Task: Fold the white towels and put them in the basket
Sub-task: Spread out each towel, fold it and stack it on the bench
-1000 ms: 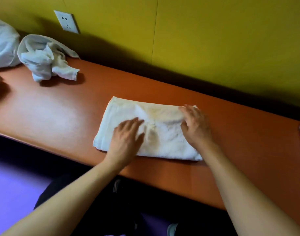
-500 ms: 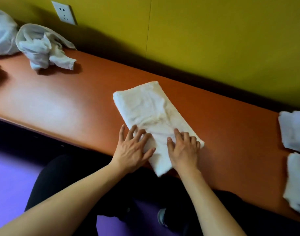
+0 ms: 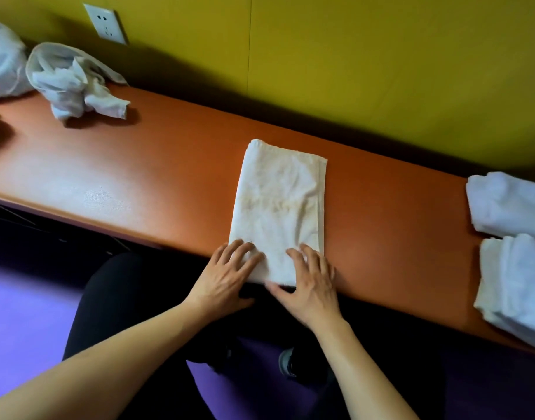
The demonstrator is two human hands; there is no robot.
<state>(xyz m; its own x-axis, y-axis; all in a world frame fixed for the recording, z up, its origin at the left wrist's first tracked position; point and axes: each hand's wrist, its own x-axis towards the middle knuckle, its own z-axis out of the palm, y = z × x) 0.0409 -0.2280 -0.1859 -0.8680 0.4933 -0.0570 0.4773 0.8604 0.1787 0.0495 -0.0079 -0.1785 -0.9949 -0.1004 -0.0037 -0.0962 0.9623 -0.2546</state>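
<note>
No writing shows; one folded towel (image 3: 279, 207) lies under the flat, spread left grip (image 3: 226, 275) and right grip (image 3: 313, 281), with two folded towels (image 3: 511, 237) and crumpled towels (image 3: 75, 81) on the surface (image 3: 138, 165).

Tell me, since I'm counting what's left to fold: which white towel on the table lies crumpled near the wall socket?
The crumpled towel at far left, bunched in a heap. The towel under the hands lies flat, and the two at right are folded.
</note>
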